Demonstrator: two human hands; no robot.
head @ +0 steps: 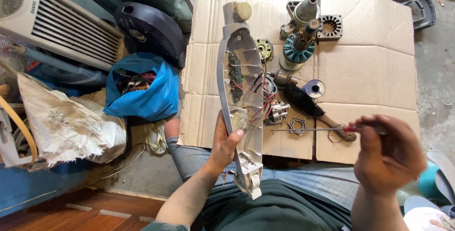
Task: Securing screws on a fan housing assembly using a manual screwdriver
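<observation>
The left hand (222, 145) grips a long grey plastic housing (241, 98) near its lower end, fingers (235, 137) wrapped round the left edge and the thumb pressed into the open inside. The housing runs up and away from those fingers, open side up, showing a green circuit board (234, 77) and red and black wires (258, 96) well above the thumb. Its lower end juts just below the fingers, over the lap.

The right hand (386, 155) is clenched around the red handle of a thin screwdriver (313, 129). The shaft points left from these fingers, toward the housing, its tip close to the housing's right edge.

Beyond the shaft, on a sheet of cardboard (374, 69) lying flat, sit a black brush (308, 103), a small toothed ring (297, 125), a motor rotor (283, 77), a teal winding (298, 48) and a stator plate (330, 27). Far left of the left fingers lies a blue bag (142, 93) on the floor.
</observation>
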